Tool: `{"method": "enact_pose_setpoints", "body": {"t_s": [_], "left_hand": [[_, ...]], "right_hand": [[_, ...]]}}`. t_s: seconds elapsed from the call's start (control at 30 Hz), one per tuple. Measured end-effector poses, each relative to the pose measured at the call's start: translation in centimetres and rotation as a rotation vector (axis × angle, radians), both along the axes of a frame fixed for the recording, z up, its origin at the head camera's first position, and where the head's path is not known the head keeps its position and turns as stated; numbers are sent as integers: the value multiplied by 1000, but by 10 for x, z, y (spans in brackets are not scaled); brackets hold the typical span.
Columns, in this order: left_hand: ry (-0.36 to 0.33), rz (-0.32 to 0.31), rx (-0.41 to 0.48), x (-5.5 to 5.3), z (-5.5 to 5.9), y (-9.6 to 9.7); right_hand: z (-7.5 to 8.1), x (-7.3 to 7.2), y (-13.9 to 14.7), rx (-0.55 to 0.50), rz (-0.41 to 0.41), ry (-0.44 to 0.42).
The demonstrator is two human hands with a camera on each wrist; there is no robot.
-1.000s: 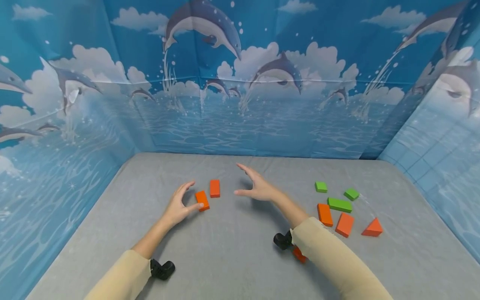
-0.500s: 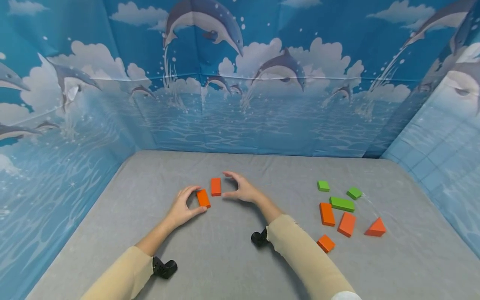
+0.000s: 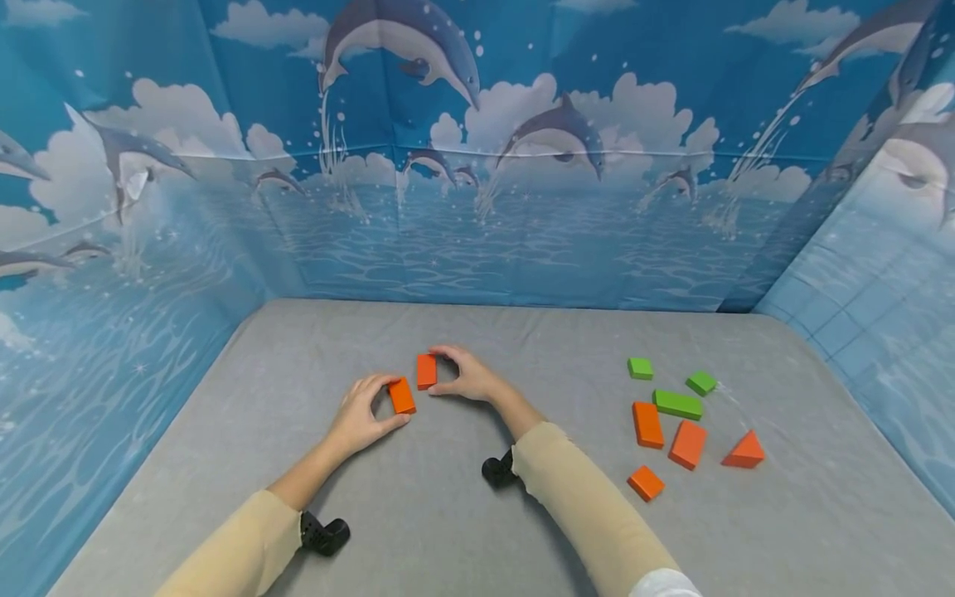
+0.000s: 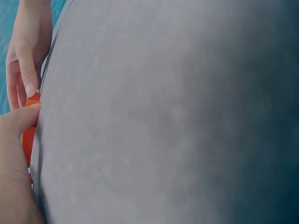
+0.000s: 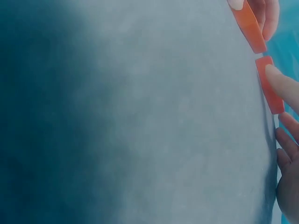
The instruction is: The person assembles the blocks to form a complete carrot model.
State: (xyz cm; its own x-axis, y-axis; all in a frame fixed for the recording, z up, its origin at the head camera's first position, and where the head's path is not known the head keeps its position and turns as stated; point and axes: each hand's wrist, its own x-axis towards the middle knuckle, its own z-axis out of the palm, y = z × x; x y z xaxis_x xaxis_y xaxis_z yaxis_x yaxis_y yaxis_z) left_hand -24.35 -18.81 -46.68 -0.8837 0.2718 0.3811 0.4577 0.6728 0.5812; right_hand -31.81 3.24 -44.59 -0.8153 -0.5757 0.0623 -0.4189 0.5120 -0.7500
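Observation:
My left hand (image 3: 360, 419) pinches an orange rectangular block (image 3: 403, 397) lengthwise, fingers at its far end and thumb at its near end. Just to the right and slightly farther back is a redder orange block (image 3: 426, 372). My right hand (image 3: 472, 380) grips this one from the right, its fingertips and thumb at the two ends. Both blocks lie on the grey cloth with a small gap between them. In the right wrist view the right thumb (image 5: 282, 86) overlaps the redder block, and the left thumb (image 5: 237, 3) meets the other block.
On the right of the grey cloth (image 3: 477, 514) lie several loose blocks: a long green block (image 3: 677, 404), small green blocks (image 3: 640, 369), orange rectangular blocks (image 3: 647, 425), a small orange block (image 3: 645, 482) and an orange triangular block (image 3: 744, 450). A dolphin-print curtain (image 3: 462, 240) encloses the back and sides.
My right hand has moved left and come round the redder block. My left fingers and thumb have settled around the ends of the other block.

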Motion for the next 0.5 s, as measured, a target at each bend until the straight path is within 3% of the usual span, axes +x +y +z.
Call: {"method": "enact_pose_setpoints", "body": {"t_s": [0.27,0.5], "left_hand": [[15,1,-16,-1,0,0],[10,16,-49,1,0,-1]], "right_hand": [[0,0,-3,1,-11,14],[3,2,4,-60,-10,26]]}}
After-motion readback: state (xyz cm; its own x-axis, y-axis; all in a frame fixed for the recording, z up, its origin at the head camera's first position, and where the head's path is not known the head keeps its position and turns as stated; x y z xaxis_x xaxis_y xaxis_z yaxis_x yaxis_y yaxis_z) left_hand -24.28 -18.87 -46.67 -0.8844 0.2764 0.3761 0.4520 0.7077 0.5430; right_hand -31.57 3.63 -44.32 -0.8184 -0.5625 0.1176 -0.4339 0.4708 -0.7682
